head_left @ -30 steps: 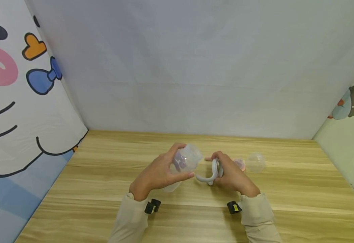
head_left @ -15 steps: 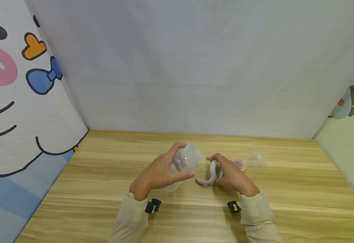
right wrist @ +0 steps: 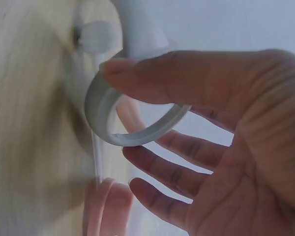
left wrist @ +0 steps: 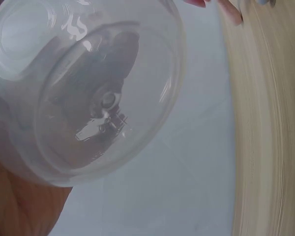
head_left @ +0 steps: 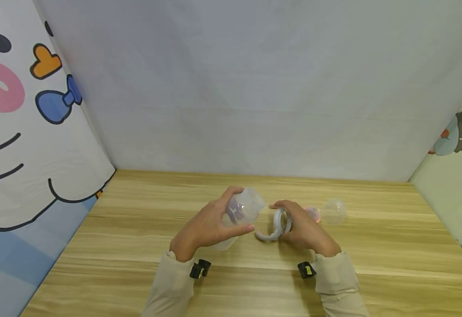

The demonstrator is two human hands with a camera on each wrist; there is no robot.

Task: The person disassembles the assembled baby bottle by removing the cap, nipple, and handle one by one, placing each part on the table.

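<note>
A clear baby bottle (head_left: 251, 206) with a purple print leans in my left hand (head_left: 203, 226), its open mouth toward the right. The thumb and fingers grip it round the body; the left wrist view looks at its rounded base (left wrist: 108, 142). Just right of the bottle, my right hand (head_left: 306, 230) pinches a pale grey bottle handle ring (head_left: 276, 220) between thumb and fingers. One curved arm of the handle points left toward the bottle, apart from it. In the right wrist view the ring (right wrist: 99, 113) shows hollow, with the other fingers spread behind it.
A pink bottle collar (head_left: 314, 214) lies on the wooden table (head_left: 254, 286) beyond the right hand, partly hidden. Beside it stands a clear dome cap (head_left: 334, 211). A pale backdrop (head_left: 254, 110) rises behind the table.
The handle ring has turned slightly in my right hand and its curved arm has dipped a little. My left hand and the bottle stay nearly still.
</note>
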